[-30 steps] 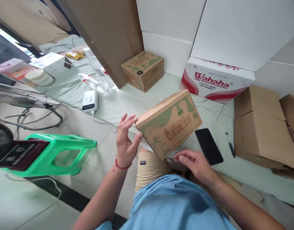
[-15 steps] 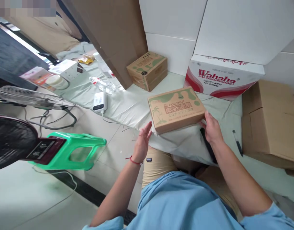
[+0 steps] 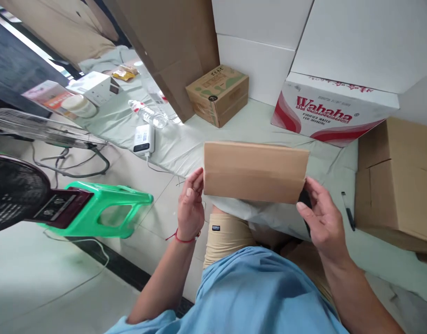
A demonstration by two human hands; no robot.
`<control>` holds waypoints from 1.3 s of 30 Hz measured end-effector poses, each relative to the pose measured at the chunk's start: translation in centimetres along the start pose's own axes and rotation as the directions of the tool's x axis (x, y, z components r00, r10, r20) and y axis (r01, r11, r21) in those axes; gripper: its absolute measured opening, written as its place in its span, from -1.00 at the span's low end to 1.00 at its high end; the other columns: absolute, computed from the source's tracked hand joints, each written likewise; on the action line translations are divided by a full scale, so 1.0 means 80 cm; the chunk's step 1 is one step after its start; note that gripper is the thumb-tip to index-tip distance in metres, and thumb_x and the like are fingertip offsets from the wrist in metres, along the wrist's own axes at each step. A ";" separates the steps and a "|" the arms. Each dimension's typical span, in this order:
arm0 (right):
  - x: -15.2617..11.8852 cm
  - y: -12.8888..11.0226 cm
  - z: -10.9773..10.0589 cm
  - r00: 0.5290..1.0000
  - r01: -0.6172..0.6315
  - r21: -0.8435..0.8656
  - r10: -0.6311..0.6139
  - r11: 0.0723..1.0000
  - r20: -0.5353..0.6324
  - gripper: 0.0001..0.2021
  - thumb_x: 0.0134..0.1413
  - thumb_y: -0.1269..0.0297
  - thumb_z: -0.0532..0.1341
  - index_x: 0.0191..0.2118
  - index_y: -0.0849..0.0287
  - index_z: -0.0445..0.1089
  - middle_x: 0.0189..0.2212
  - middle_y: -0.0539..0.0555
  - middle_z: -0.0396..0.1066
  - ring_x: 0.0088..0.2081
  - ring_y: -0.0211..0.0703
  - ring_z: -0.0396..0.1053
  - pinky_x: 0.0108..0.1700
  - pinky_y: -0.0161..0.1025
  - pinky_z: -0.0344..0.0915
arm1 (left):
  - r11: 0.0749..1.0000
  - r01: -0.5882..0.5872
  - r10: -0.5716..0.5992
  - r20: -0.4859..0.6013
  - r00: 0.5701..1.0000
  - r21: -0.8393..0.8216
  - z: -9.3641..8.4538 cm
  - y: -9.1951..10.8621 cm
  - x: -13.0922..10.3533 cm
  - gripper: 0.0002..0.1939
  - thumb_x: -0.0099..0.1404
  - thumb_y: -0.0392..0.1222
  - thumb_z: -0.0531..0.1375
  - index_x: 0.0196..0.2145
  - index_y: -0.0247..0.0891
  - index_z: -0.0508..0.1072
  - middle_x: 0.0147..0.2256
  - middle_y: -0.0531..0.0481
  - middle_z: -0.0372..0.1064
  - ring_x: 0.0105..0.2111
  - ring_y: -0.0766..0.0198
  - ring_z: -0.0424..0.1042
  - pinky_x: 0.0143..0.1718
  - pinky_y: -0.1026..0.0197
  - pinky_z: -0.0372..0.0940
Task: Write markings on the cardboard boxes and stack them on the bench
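Note:
Between my two hands is a small brown cardboard box (image 3: 255, 172), a plain long face turned up toward me and its printed face out of sight. My left hand (image 3: 191, 202) presses its fingers against the left end, partly curled behind it. At the right end, my right hand (image 3: 321, 213) grips the lower corner, thumb in front and fingers on the side. A black object (image 3: 306, 200) lies partly hidden behind my right hand. Behind the box, a similar printed cardboard box (image 3: 218, 95) stands by a tall brown panel.
A Wahaha water carton (image 3: 328, 111) and a large brown carton (image 3: 394, 181) stand at the right, with a pen (image 3: 348, 211) nearby. Leftward are a power bank (image 3: 144, 139), a plastic bottle (image 3: 149, 114), a green stool (image 3: 105, 208) and a fan (image 3: 18, 192). Another person sits at upper left.
The box has turned from its printed coconut face to a plain face. My left hand has gone from beside the box to its left end; my right hand stays at the right end.

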State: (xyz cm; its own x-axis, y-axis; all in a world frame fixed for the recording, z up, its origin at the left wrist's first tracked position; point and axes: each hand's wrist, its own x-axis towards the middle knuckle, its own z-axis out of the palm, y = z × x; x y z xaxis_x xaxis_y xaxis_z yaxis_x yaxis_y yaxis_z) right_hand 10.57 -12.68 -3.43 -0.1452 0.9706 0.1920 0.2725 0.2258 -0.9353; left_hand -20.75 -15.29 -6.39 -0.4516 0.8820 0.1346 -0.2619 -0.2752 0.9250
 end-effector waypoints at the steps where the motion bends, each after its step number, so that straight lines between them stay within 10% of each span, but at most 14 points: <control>1: 0.003 -0.005 -0.001 1.000 0.007 0.034 -0.006 0.999 -0.015 -0.38 0.38 0.10 0.26 0.48 -0.09 0.21 0.44 0.12 0.30 0.46 0.17 0.24 0.49 0.22 0.17 | 0.999 -0.028 0.027 0.014 1.000 0.020 0.002 0.007 -0.004 -0.36 0.36 0.32 0.28 0.21 -0.15 0.56 0.20 -0.17 0.52 0.25 -0.10 0.45 0.26 -0.07 0.34; 8: 0.002 -0.013 0.002 0.999 0.011 0.105 -0.016 0.994 0.049 -0.38 0.37 0.14 0.27 0.48 -0.08 0.23 0.47 0.08 0.25 0.50 0.15 0.18 0.54 0.18 0.10 | 0.992 -0.058 0.057 0.012 0.998 0.115 -0.008 0.007 0.000 -0.53 0.26 0.08 0.43 0.07 -0.07 0.58 0.11 -0.09 0.54 0.17 -0.03 0.47 0.25 -0.04 0.34; 17: -0.023 0.070 0.036 0.960 -0.278 0.102 0.278 0.955 0.021 -0.47 0.32 0.00 0.29 0.33 0.01 0.42 0.31 0.19 0.47 0.33 0.18 0.43 0.42 0.32 0.27 | 0.961 0.163 -0.154 -0.057 0.986 0.225 -0.025 -0.057 -0.009 -0.47 0.15 0.17 0.53 -0.05 -0.16 0.56 -0.05 -0.09 0.56 0.08 0.01 0.50 0.07 0.09 0.43; 22: -0.044 0.041 0.037 0.971 0.070 -0.067 -0.053 0.995 0.232 -0.35 0.42 0.19 0.21 0.54 -0.05 0.15 0.51 0.15 0.16 0.52 0.10 0.14 0.53 0.24 0.10 | 0.970 0.229 -0.216 -0.144 0.966 0.078 -0.035 -0.073 -0.008 -0.47 0.24 0.31 0.43 -0.02 -0.09 0.57 0.08 -0.09 0.56 0.10 0.09 0.51 -0.07 0.18 0.47; 29: -0.028 -0.025 0.050 0.797 0.577 -0.117 -0.525 0.808 0.300 -0.16 0.40 0.52 0.10 0.63 -0.03 -0.25 0.56 0.14 0.04 0.57 -0.01 0.02 0.55 0.18 0.11 | 0.947 0.314 -0.320 -0.156 0.935 -0.058 -0.034 -0.065 0.000 -0.45 0.26 0.40 0.38 -0.10 -0.11 0.60 -0.13 -0.02 0.64 -0.20 0.20 0.58 -0.14 0.15 0.50; 39: -0.014 0.009 0.006 0.899 0.438 -0.240 -0.416 0.866 0.141 -0.16 0.38 0.55 0.13 0.61 -0.21 -0.12 0.54 0.04 0.12 0.52 -0.02 0.14 0.53 0.13 0.17 | 0.974 0.225 -0.228 -0.217 0.949 -0.039 -0.020 -0.028 -0.028 -0.68 0.27 0.17 0.40 -0.26 -0.14 0.64 -0.21 0.02 0.61 -0.20 0.23 0.55 -0.16 0.23 0.38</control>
State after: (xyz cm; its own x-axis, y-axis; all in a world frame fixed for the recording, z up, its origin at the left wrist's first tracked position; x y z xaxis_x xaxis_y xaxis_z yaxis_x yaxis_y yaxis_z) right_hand 10.44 -13.66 -4.48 -0.3776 0.7666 0.5194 0.4006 0.6410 -0.6547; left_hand -20.52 -17.29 -9.32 -0.5539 0.8170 -0.1605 -0.3902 -0.0844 0.9169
